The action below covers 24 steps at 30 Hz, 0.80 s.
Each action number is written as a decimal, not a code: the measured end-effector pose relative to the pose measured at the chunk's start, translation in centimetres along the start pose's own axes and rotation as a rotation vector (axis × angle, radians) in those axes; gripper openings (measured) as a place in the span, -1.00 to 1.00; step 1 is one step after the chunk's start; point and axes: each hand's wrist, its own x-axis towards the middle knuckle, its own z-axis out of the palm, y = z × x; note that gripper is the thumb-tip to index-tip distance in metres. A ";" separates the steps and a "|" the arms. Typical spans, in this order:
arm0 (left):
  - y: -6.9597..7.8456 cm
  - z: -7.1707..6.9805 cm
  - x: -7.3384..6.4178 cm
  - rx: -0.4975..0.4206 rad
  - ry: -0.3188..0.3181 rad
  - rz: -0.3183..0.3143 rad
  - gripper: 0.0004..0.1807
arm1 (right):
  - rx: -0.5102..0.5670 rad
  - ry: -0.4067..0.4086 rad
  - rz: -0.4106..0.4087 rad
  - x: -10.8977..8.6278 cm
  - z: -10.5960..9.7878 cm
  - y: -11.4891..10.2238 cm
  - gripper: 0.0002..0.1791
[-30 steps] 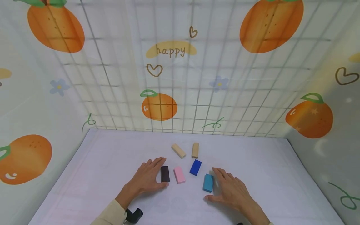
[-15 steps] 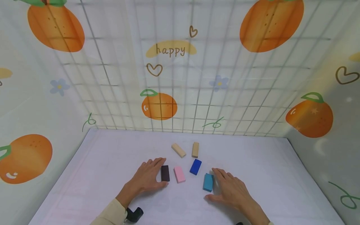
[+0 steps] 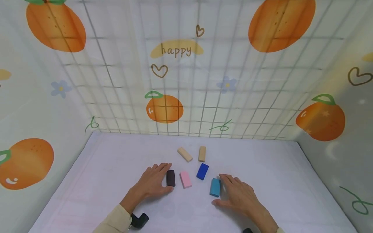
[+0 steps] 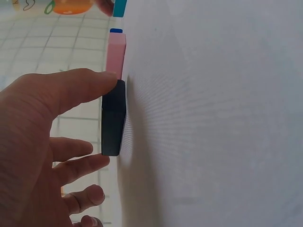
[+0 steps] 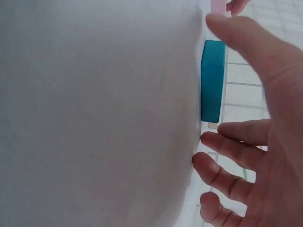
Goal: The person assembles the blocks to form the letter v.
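Observation:
A black block [image 3: 171,178] lies on the white table, just right of my left hand [image 3: 152,182]. That hand is spread around it, index fingertip by its far end and thumb by its near end. In the left wrist view the thumb [image 4: 80,87] overlaps the block's end, with the other fingers apart. My right hand [image 3: 239,195] spreads beside a teal block [image 3: 215,187]. The right wrist view shows a gap between the teal block and the thumb [image 5: 236,35]. Between the hands lie a pink block [image 3: 185,179] and a dark blue block [image 3: 202,171].
Two plain wooden blocks, one slanted [image 3: 185,154] and one nearly straight [image 3: 202,154], lie farther back. A wire grid behind a printed cloth [image 3: 186,84] closes off the table's back. Cloth walls stand left and right. A black device [image 3: 140,221] sits by the left wrist.
Both hands stay almost where they were, and the blocks keep their places. The whole head view has shifted up slightly.

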 end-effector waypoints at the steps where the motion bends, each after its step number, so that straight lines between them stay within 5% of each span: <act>1: 0.0 0.0 0.0 0.000 -0.003 -0.002 -0.05 | -0.001 -0.002 0.005 0.0 0.0 0.0 0.22; 24: 0.0 0.2 0.2 0.019 -0.002 0.013 -0.14 | -0.019 0.016 -0.004 0.1 -0.1 -0.5 0.04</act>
